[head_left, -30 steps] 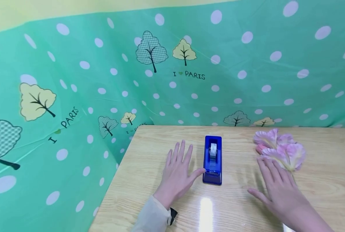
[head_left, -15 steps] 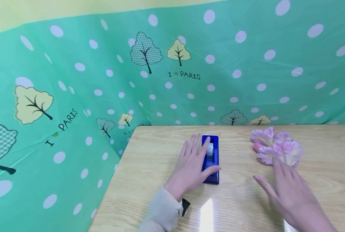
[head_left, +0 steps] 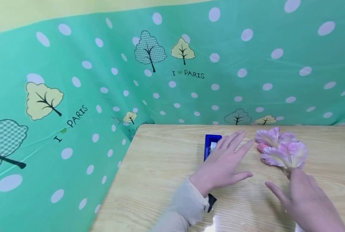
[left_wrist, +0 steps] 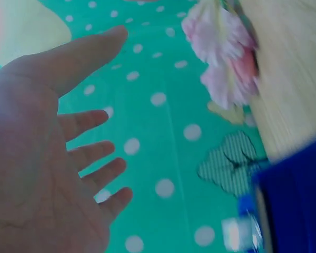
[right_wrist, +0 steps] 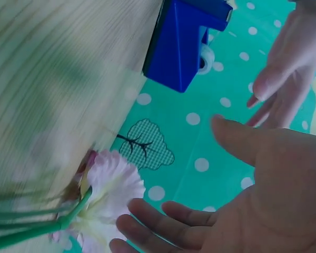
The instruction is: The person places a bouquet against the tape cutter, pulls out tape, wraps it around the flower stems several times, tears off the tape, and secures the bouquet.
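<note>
Both hands are released: the right hand (head_left: pixel 308 196) has its thumb spread from bent fingers, with a gap between them, and the left hand (head_left: pixel 223 164) has its fingers loosely stretched and its thumb apart. Just beyond the right fingers lie the pink flowers (head_left: pixel 291 153), on the far right part of the table (head_left: pixel 161 161); in the head view the right hand covers most of their stems. The right wrist view shows the green stems (right_wrist: pixel 37 229) running back from the blooms, beside the fingers; whether a fingertip touches them cannot be told.

To the left of the flowers, well apart from them, stands the blue dispenser (head_left: pixel 208 145), with a roll of clear tape (right_wrist: pixel 205 59) in it. The left hand is in the way here: it hangs over the dispenser's near part and hides it from the head camera, while the far end shows past the fingers. The wrist views show a gap between this hand and the dispenser.

The left forearm, in a pale sleeve (head_left: pixel 187 204) with a black band (head_left: pixel 211 203) at the wrist, slants in from the near side, its fingers pointing far and right. The right arm comes from the near right corner, thumb on the left. Behind the table and along its left side hangs a green dotted cloth (head_left: pixel 227 74) printed with trees.
</note>
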Tool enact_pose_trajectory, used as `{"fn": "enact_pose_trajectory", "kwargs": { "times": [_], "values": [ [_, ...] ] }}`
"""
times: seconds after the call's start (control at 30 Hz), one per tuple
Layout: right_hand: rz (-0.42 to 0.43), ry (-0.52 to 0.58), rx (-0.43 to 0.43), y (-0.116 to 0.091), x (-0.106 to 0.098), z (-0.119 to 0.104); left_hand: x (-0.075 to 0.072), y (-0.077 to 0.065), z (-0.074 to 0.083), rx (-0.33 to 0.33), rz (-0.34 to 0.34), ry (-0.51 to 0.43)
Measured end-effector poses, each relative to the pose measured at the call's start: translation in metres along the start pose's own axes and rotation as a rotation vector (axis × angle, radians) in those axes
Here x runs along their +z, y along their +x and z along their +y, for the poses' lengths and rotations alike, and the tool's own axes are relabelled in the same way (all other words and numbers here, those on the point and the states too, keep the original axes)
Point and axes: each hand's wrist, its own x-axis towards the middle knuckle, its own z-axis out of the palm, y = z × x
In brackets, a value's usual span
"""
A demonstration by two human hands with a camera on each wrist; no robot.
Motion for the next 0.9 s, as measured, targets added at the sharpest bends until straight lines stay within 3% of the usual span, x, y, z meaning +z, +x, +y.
{"fn": "enact_pose_trajectory", "kwargs": {
  "times": [0.23,0.37,0.6,0.9],
  "values": [
    [0.016,-0.036,-0.04,-0.005,-0.003,0.013,-0.005,0.02,0.026,0.023,-0.031,0.014],
    [0.007,-0.038,-0.029,-0.006,-0.004,0.019,0.001,0.033,0.039,0.079,-0.067,0.051],
    [-0.154,-0.044,0.046,-0.012,-0.009,0.024,0.018,0.052,0.055,0.225,-0.058,0.107],
    [-0.188,-0.072,0.041,-0.014,-0.021,0.034,0.03,0.066,0.071,0.268,-0.03,0.09]
  ]
}}
